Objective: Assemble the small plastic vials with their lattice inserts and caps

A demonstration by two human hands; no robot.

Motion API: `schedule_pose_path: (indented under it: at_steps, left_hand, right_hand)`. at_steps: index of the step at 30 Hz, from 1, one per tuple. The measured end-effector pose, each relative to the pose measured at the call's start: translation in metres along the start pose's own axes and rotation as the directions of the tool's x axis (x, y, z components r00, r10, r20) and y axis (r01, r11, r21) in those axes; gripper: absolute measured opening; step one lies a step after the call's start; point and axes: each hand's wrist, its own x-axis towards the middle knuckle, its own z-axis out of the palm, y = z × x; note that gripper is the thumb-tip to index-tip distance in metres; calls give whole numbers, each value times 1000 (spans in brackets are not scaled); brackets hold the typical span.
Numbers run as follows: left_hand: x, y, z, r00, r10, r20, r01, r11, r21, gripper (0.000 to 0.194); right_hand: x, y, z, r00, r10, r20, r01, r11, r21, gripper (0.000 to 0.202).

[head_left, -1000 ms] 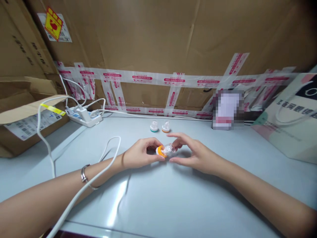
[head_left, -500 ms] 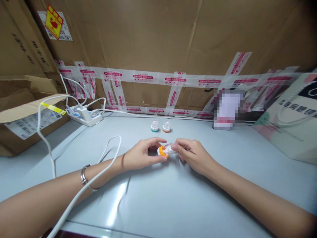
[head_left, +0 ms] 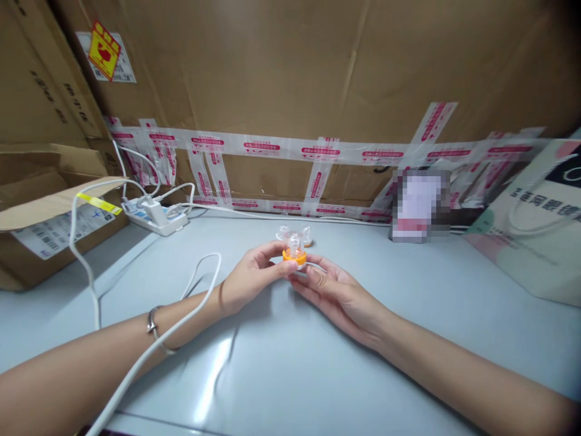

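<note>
one white cable (head_left: 220,260): near left of the orange ring (head_left: 294,258), looping beside the left forearm.
left hand (head_left: 247,275): left of the ring, thumb and forefinger pinching it.
right hand (head_left: 347,300): right of the ring and just under it, fingers close together and curved; whether they squeeze or only touch, i cannot tell.
orange ring: between the hands, upright, with a clear top (head_left: 294,241) standing on it. these parts look joined; how firmly, i cannot tell.
two clear domes (head_left: 307,234): just behind the ring, partly hidden, outside both grips.
power strip (head_left: 170,225): far left of the ring.
taped cardboard (head_left: 272,72): behind the ring, farthest back.
</note>
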Motion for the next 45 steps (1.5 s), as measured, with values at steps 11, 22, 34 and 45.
schedule_pose_path:
  at_steps: [11,22,34,45]
  left_hand:
    - [0,-3,0,983,-31,180,48,995,-90,33]
    - [1,2,-2,992,-58,110,61,998,-25,25]
    - [2,6,-2,991,51,121,-62,994,88,20]
    - [1,4,-4,984,41,173,-54,996,71,27]
  right_hand:
    - [0,1,3,995,-45,95,38,996,76,34]
    - [-2,2,3,993,-9,117,-14,981,194,26]
    - [-3,4,1,982,-1,191,-59,949,310,20]
    - [-4,4,-1,975,32,221,-110,930,352,17]
